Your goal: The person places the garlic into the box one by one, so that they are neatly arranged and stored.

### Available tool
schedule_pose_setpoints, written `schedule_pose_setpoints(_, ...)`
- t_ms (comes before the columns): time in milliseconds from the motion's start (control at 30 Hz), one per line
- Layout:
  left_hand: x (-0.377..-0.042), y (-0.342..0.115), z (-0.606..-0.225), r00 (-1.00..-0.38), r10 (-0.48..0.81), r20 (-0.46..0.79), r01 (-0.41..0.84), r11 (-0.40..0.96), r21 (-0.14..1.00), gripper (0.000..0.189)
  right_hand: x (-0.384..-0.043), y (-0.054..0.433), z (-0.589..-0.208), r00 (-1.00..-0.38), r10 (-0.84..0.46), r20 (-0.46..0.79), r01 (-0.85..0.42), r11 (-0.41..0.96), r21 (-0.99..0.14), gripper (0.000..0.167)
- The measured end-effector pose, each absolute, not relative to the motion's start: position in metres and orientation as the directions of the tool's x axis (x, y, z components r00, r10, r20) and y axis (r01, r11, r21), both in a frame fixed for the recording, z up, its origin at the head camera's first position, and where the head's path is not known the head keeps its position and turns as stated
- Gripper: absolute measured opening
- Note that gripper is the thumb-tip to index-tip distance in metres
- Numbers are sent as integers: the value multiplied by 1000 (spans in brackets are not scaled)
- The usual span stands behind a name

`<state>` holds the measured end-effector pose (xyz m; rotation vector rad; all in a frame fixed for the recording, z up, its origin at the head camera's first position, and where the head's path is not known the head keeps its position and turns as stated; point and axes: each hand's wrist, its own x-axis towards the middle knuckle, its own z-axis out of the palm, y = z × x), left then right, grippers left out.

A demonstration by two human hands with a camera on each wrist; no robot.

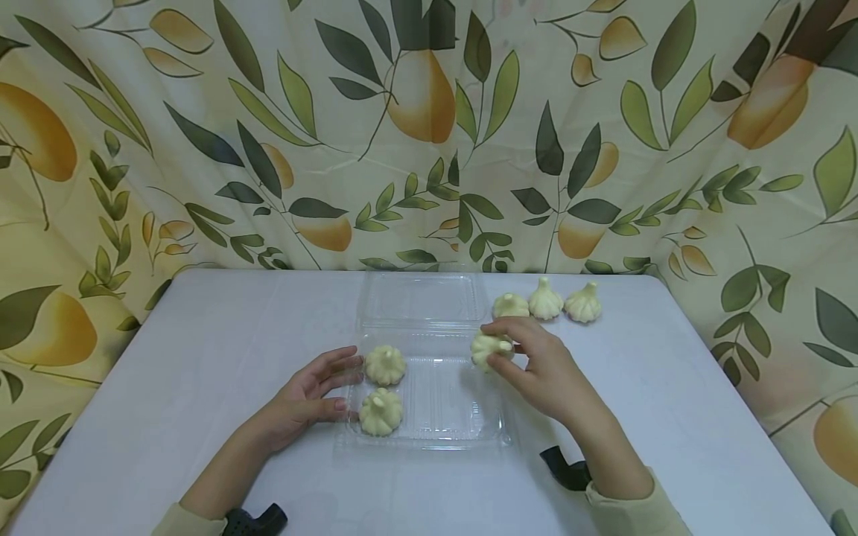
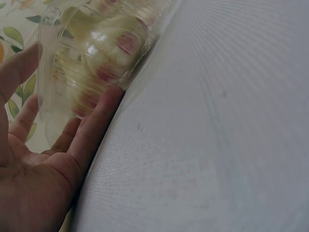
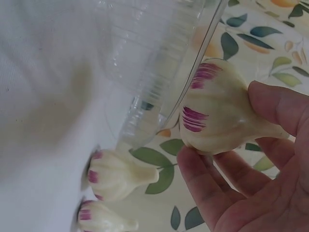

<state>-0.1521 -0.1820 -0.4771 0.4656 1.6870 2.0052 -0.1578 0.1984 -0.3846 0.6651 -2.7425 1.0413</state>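
A clear plastic clamshell box (image 1: 442, 402) lies with its lid (image 1: 422, 299) folded back. Two garlic bulbs, a rear one (image 1: 385, 365) and a front one (image 1: 380, 412), sit along its left side. My left hand (image 1: 302, 402) rests at the box's left wall with straight, spread fingers; in the left wrist view its fingertips (image 2: 112, 96) touch the plastic. My right hand (image 1: 539, 365) pinches another garlic bulb (image 1: 488, 350) between thumb and fingers, over the box's back right corner. Purple streaks mark the held bulb (image 3: 212, 111) in the right wrist view.
Several things share the white table (image 1: 255, 313). Behind the right hand stand three more garlic bulbs: one partly covered (image 1: 511, 305), a middle one (image 1: 546, 299) and a right one (image 1: 583, 303). A fruit-patterned cloth (image 1: 415, 193) hangs behind the table.
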Motion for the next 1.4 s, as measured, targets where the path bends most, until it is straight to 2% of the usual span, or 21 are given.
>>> schedule_pose_setpoints(1400,-153,-182,-477,-827,559,-51,-138,-114,984,78,-154,171,-397,-857,-429,286,-508,610,-608,37)
